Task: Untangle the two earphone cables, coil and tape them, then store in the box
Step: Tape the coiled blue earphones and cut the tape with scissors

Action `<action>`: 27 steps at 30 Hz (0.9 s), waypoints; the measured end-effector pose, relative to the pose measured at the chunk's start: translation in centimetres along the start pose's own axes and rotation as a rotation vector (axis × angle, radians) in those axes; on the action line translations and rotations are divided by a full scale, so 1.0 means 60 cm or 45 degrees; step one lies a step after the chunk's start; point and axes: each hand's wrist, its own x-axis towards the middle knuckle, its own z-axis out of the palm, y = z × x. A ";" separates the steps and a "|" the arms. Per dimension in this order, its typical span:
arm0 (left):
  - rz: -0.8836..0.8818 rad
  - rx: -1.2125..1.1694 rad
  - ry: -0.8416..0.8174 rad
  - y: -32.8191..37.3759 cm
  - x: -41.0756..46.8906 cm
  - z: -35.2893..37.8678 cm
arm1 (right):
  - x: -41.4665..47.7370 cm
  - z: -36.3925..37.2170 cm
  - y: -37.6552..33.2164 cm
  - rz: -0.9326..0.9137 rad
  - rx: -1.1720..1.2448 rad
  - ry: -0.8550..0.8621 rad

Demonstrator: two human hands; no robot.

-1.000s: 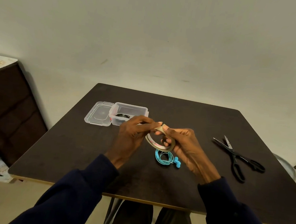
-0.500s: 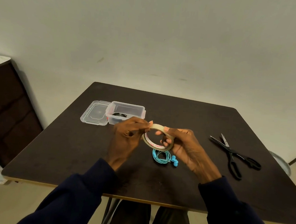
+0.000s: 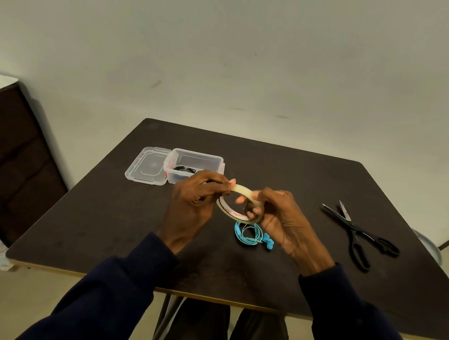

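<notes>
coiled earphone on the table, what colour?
Light blue: the coiled earphone lies on the table, clearest in the head view.

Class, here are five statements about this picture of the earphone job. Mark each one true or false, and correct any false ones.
1. The left hand and the right hand both hold the tape roll. True.
2. The blue earphones lie inside the box. False: they lie coiled on the table, below the tape roll.
3. The box is open, with its lid beside it. True.
4. The right hand grips the scissors. False: they lie on the table, untouched, to the right.
5. A dark coil lies in the box. True.
</notes>
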 end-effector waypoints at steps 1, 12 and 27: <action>0.012 0.013 -0.010 0.000 -0.002 0.000 | 0.000 0.001 0.001 -0.001 -0.006 0.012; -0.042 0.078 -0.019 0.000 -0.034 0.013 | -0.008 0.027 0.001 -0.116 -0.325 0.211; -0.184 -0.185 0.075 -0.010 -0.007 0.020 | -0.011 -0.019 0.004 -0.061 -0.288 -0.182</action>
